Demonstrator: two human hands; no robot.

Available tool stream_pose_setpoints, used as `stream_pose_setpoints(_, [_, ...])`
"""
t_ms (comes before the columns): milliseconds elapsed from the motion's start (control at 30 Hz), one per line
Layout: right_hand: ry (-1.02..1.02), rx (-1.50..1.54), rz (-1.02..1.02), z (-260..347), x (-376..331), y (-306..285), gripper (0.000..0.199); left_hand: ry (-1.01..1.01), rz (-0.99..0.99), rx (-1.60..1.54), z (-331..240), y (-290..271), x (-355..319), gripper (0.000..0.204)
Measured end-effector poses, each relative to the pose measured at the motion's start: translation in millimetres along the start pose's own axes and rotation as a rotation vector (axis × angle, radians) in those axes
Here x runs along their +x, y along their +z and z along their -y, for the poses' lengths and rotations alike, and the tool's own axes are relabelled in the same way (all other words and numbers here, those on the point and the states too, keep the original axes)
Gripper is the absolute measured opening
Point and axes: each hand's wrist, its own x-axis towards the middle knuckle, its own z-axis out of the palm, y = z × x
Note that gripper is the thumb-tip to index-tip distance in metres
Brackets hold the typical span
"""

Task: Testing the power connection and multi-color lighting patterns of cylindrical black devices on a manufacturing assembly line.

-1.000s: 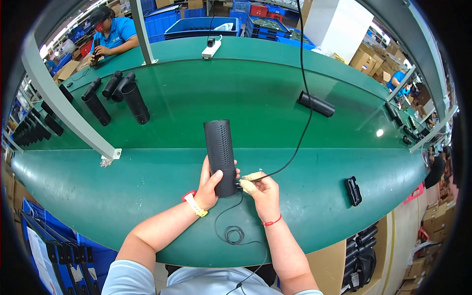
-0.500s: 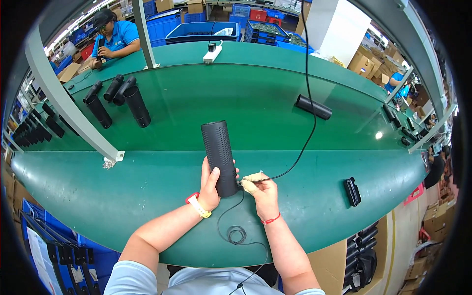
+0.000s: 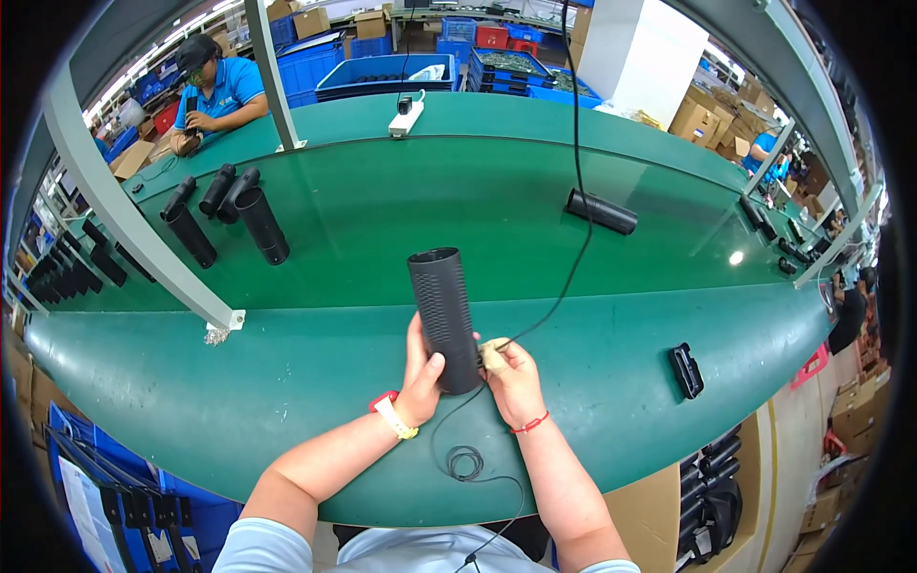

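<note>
two hands grip black tube, fingers closed | cable at right | four tubes far left

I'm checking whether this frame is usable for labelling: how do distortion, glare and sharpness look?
Head view: strong fisheye, the green table edges bow and a black ring cuts the corners. Bright glare spot on the tabletop at right, with soft sheen beyond. Centre is sharp: the black perforated tube in the left hand, and the right hand pinching a thin black cable, read clearly; rim detail is squeezed.
</note>
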Motion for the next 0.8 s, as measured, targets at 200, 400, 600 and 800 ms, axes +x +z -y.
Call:
stream_pose_setpoints(200, [-0.186,-0.319,-0.233,-1.4,3.1,7.6,0.012,-0.151,0.073,0.167,-11.9,-1.5,0.6,0.069])
stream_pose_setpoints(400, [0.162,-0.223,0.038,1.1,-0.7,-12.4,0.014,-0.022,0.012,0.154,-2.7,-7.5,6.3,0.071])
stream_pose_setpoints(600, [0.273,0.167,0.033,1.4,2.0,-16.3,0.017,0.056,0.119,0.241,3.4,-13.3,5.6,0.073])
stream_pose_setpoints(800, [0.293,0.254,0.073,-1.2,4.4,-26.7,0.018,0.012,0.15,0.232,-0.7,-2.0,2.8,0.08])
